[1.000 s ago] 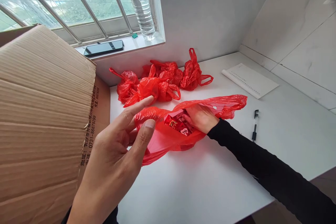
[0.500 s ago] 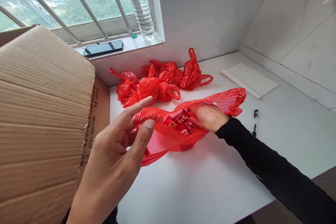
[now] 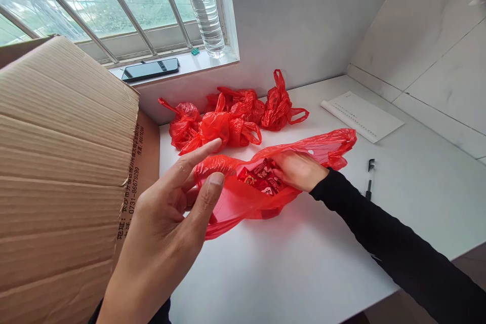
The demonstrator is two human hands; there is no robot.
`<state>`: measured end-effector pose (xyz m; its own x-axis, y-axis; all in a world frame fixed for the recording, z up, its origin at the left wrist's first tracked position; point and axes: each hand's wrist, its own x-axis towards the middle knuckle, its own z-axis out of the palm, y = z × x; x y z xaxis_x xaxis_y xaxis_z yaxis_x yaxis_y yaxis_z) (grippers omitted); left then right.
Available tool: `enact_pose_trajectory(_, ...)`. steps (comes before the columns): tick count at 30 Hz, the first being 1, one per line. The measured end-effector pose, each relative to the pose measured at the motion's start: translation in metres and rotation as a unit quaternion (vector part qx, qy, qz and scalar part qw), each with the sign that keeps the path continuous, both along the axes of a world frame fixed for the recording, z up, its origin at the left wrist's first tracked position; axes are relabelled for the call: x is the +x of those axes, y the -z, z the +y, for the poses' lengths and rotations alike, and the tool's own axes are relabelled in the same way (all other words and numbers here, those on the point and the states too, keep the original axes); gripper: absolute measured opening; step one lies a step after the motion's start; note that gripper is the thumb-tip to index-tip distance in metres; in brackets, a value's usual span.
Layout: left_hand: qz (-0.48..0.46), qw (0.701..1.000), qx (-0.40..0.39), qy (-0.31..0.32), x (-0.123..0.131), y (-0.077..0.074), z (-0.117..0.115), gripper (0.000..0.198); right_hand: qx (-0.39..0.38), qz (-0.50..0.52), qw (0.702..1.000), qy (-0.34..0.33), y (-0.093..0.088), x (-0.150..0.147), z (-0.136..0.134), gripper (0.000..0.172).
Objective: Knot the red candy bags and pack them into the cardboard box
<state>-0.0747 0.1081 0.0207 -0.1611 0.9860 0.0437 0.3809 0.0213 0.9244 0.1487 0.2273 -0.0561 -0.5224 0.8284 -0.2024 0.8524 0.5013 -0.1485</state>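
A thin red plastic bag (image 3: 235, 202) lies open on the white table, with several small red-wrapped sweets (image 3: 261, 177) showing in its mouth. My right hand (image 3: 298, 168) reaches into the bag from the right, palm down, its fingertips at the sweets. The bag and the sweets partly hide those fingers, so whether they grip one is unclear. At the bag's left edge is my left hand (image 3: 178, 207), index finger and thumb stretched wide apart. Its other fingers are bent beside the red plastic and partly hidden behind the thumb.
Several knotted red bags (image 3: 214, 126) sit along the wall. A large cardboard box (image 3: 68, 172) takes up the left side. On the sill are a phone (image 3: 151, 69) and a water bottle (image 3: 207, 15). To the right lie a sheet of paper (image 3: 364, 116) and a pen (image 3: 369, 179).
My right hand has shifted very slightly within the bag, and the bag's right handle has moved a little. My left hand stays where it was.
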Motion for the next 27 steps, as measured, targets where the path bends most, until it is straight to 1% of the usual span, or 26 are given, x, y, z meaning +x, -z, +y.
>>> enact_pose_trajectory(3,-0.002,1.0,-0.002,0.008,0.0,-0.001,0.0,0.047,0.004,0.014,1.0,0.01,0.002,-0.001,0.0,0.031)
enact_pose_trajectory(6,0.0,1.0,-0.002,0.005,0.001,-0.001,0.001,0.047,0.007,0.022,1.0,0.016,0.006,-0.002,-0.001,0.034)
enact_pose_trajectory(11,0.002,1.0,0.003,0.003,0.001,-0.001,0.001,0.047,0.011,0.029,0.999,0.016,0.009,-0.003,-0.001,0.03)
enact_pose_trajectory(16,-0.001,1.0,-0.001,0.001,-0.001,-0.001,0.0,0.047,0.014,0.041,0.999,0.01,0.009,-0.004,-0.001,0.032)
enact_pose_trajectory(22,-0.002,1.0,-0.003,0.004,0.001,-0.001,-0.001,0.048,0.02,0.058,0.998,0.015,0.016,-0.007,0.0,0.03)
enact_pose_trajectory(27,0.0,1.0,-0.001,0.0,0.001,-0.001,0.0,0.048,0.032,0.062,0.997,0.027,0.017,-0.009,0.001,0.024)
